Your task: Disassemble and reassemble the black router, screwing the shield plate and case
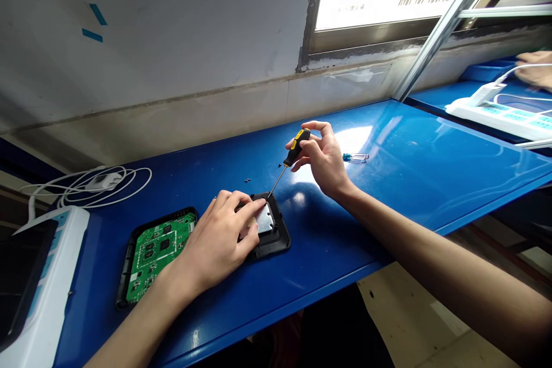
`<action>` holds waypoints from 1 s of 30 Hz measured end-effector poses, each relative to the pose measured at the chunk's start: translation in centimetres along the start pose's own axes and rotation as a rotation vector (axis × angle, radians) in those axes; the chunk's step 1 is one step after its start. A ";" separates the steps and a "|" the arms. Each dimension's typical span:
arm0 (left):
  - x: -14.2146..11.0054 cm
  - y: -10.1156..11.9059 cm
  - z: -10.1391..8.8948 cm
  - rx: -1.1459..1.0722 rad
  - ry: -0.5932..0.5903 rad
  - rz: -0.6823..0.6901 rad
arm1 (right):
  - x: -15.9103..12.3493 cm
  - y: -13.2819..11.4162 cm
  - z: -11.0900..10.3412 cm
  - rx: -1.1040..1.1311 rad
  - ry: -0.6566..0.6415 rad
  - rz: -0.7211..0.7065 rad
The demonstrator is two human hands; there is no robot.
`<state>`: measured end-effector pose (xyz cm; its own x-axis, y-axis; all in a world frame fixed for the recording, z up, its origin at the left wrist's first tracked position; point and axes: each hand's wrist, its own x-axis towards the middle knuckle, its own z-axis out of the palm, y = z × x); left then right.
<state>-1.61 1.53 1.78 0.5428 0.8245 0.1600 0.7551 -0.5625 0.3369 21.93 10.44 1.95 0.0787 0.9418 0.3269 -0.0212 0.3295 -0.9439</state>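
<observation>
Black-yellow screwdriver (292,155), green circuit board (160,241), silver plate (264,219), blue table (332,253)

There's one screwdriver (296,148), one circuit board (161,250), two power strips (504,117).

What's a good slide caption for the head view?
Right hand angles a screwdriver onto a black casing; left hand rests on it.

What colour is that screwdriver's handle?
The screwdriver handle is black and yellow, clearest in the head view.
</observation>
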 end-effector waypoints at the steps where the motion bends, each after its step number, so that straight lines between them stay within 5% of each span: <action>1: 0.0 0.0 0.0 -0.002 -0.001 -0.002 | 0.0 0.0 0.0 -0.001 -0.003 0.001; 30: -0.1 -0.4 0.1 -0.007 0.001 0.010 | -0.6 -0.5 0.2 -0.056 -0.025 -0.061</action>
<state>-1.91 1.65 1.50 0.5502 0.8187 0.1644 0.7469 -0.5705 0.3415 21.73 9.76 2.24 0.0527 0.9217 0.3843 0.0385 0.3827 -0.9231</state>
